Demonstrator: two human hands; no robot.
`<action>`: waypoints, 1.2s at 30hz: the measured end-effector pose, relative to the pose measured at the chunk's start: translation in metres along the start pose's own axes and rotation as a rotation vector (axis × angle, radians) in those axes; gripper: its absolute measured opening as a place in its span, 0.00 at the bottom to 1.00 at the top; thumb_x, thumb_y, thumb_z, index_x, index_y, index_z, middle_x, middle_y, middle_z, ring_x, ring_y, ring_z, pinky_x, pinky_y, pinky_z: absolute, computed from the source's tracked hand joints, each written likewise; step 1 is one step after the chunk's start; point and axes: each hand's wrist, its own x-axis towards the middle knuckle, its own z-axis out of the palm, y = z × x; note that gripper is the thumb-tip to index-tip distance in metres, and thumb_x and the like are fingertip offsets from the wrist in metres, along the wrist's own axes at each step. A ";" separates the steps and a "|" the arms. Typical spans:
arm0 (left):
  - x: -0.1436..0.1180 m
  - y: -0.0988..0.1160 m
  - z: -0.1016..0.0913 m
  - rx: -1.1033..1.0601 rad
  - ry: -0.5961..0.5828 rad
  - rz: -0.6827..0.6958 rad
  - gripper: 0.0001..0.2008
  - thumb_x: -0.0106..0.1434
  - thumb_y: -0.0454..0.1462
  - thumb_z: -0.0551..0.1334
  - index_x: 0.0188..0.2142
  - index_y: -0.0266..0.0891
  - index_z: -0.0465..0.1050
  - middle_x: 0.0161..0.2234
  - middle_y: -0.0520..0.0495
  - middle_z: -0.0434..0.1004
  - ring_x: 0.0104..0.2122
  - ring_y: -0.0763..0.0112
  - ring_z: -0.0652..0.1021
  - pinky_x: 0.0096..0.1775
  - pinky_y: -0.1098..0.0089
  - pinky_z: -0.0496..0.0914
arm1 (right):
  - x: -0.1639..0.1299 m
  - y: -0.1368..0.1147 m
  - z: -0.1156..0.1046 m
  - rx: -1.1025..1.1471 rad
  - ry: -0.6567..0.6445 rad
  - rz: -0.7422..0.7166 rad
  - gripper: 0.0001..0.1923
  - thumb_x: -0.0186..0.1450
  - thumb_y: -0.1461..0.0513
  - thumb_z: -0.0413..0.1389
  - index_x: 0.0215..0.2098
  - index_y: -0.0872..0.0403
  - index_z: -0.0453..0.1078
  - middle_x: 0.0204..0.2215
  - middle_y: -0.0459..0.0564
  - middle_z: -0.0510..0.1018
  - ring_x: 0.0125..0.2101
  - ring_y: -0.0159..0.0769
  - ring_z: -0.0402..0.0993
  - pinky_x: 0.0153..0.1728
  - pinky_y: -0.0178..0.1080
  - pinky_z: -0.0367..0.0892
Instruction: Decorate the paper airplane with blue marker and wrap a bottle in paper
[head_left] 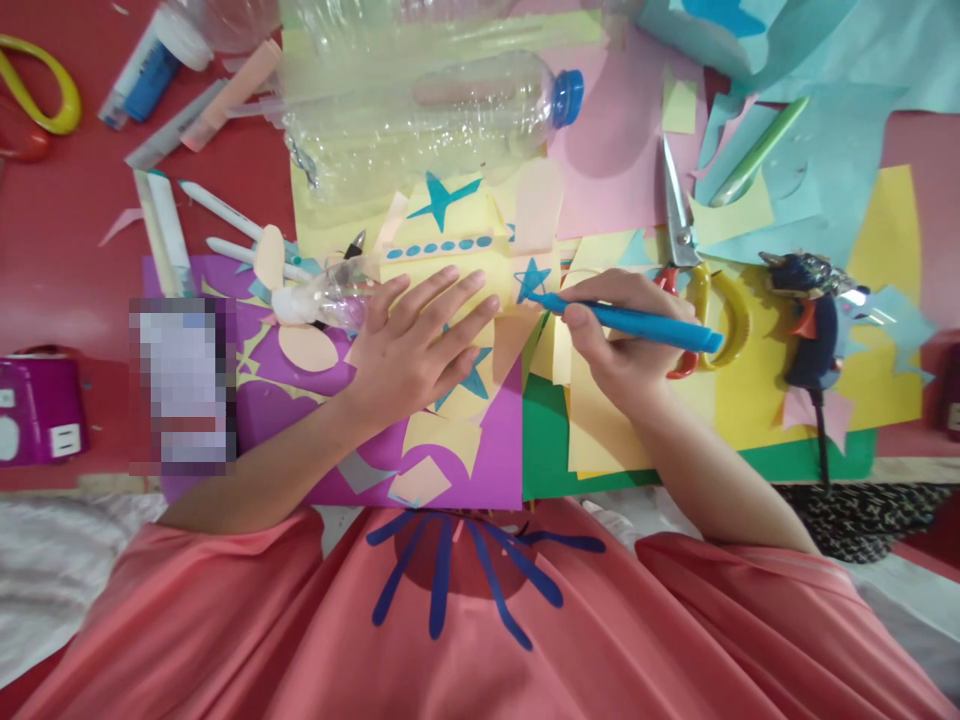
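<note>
Grips blue marker (645, 325) in right hand (622, 345), closed round barrel, with tip at part-filled blue star (534, 278). Rests left hand (424, 340), spread flat and holding nothing, on cream paper (491, 261) with blue dots (446, 246), just right of clear bottle neck (341, 297). Shows scissors (681, 236) behind marker.

The marker (645, 325) looks smooth plastic, the blue-capped bottle (495, 105) glossy plastic, the purple sheet (501, 470) matt paper.

A coral top (465, 670) with loose sleeves (757, 610) bears fanned dark blue strokes (440, 580).
</note>
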 end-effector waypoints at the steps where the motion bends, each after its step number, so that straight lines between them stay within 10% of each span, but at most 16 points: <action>1: 0.000 0.000 0.000 -0.007 -0.009 -0.006 0.27 0.73 0.41 0.49 0.69 0.53 0.47 0.67 0.52 0.62 0.66 0.63 0.65 0.67 0.57 0.48 | 0.000 0.000 0.000 0.009 0.021 -0.007 0.07 0.65 0.58 0.56 0.31 0.47 0.75 0.25 0.44 0.81 0.25 0.35 0.79 0.25 0.40 0.75; 36: 0.000 -0.001 0.001 -0.028 -0.033 -0.014 0.25 0.73 0.42 0.47 0.68 0.52 0.50 0.67 0.52 0.62 0.65 0.63 0.65 0.66 0.53 0.51 | 0.004 0.003 -0.005 0.046 0.006 -0.040 0.05 0.66 0.62 0.57 0.32 0.47 0.74 0.24 0.43 0.79 0.24 0.33 0.77 0.24 0.38 0.73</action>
